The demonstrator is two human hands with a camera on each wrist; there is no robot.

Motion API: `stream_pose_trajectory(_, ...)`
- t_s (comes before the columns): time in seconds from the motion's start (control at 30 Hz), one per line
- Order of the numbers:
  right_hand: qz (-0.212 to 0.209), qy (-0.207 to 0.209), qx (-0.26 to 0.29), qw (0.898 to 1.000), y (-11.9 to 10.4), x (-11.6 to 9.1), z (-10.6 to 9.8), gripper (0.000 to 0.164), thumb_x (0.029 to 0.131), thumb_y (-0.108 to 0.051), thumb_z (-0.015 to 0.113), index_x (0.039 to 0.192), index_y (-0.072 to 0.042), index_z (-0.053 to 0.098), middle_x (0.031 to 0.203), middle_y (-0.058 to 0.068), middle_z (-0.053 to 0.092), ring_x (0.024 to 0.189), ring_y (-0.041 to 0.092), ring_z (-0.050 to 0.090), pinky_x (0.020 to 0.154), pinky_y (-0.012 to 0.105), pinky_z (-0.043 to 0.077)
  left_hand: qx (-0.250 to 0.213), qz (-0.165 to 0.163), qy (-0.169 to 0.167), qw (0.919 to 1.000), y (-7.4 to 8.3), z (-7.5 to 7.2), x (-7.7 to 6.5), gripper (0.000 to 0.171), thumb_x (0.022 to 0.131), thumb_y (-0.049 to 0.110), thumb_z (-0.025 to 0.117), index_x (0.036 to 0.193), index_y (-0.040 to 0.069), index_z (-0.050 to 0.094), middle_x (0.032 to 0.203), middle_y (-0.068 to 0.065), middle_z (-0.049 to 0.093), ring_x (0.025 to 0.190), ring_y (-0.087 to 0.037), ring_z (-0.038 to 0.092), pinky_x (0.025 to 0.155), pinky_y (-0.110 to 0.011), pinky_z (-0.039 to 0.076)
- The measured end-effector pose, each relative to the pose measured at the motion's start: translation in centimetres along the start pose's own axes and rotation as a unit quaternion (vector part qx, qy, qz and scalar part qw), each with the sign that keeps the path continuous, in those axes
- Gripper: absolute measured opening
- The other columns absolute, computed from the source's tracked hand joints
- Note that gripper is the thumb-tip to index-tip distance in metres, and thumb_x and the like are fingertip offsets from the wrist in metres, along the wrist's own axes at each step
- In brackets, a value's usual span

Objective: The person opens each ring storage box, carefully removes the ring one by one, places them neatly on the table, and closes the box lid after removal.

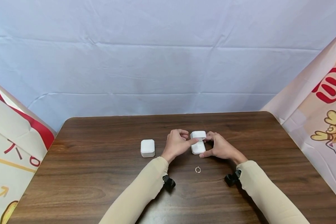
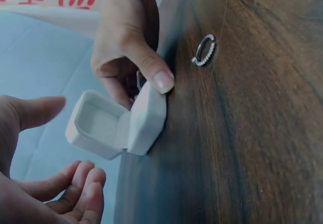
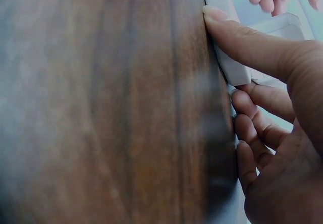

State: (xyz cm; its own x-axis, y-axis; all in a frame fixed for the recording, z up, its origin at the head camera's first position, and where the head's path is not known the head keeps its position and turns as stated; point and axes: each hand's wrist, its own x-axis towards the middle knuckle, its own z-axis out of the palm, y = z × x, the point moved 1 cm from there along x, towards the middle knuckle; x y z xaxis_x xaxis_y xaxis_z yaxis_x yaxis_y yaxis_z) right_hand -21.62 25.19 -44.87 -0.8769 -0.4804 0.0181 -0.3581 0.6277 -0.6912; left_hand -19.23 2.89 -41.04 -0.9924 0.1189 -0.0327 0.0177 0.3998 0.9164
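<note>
A white ring box stands on the wooden table with its lid raised. My right hand holds its base, the thumb at the front and the index finger round the back. Just left of the box is my left hand. In the left wrist view a gap shows between its relaxed fingers and the raised lid. Nearer the front lies a thin ring, set with small clear stones along part of its band in the left wrist view.
A second white box, closed, stands to the left of my left hand. The brown table has rounded back corners. Pale cloth hangs behind it, with printed sheets at both sides. Each wrist carries a black camera mount.
</note>
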Motion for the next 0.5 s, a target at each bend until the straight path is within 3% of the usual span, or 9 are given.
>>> stream_pose_trajectory(0.3,0.005,-0.001,0.002,1.000,0.0,0.0,0.0,0.049,0.070,-0.027,0.096,0.111,-0.010,0.076,0.102,0.004,0.060,0.096,0.024,0.050,0.088,0.043,0.040,-0.031,-0.033,0.000,0.9990,-0.5,0.8,1.1,0.061,0.086,0.048,0.080,0.121,-0.001,0.070,0.109,-0.012,0.072,0.105,-0.024,0.061,0.084,-0.035,0.053)
stream_pose_trajectory(0.5,0.008,-0.004,0.003,1.000,0.0,0.0,-0.1,0.050,0.070,-0.028,0.096,0.112,-0.010,0.076,0.103,0.003,0.060,0.097,0.025,0.050,0.088,0.043,0.040,-0.019,-0.048,-0.008,0.9986,-0.8,1.3,1.7,0.064,0.086,0.052,0.078,0.122,0.000,0.069,0.106,-0.007,0.071,0.105,-0.024,0.062,0.086,-0.035,0.053)
